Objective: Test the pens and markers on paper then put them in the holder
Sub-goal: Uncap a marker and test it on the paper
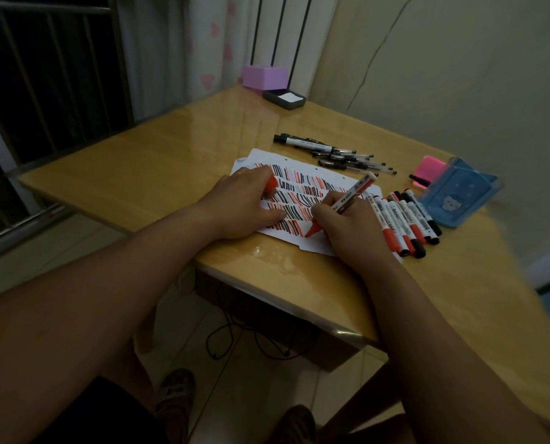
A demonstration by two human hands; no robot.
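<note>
**On the paper: red marker under test**

Your right hand grips the marker, its tip down at the near edge of the paper, below rows of red and black strokes. Your left hand rests on the paper, fingers curled round the cap. This looks like the test stroke. Next, bring cap and tip together squarely, then carry the marker to the holder, well apart at the right, past the markers beside the paper.

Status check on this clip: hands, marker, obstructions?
Status: left grip holds red cap on paper; right grip holds red marker, tip on paper. Between right grip and blue holder: marker row.
</note>
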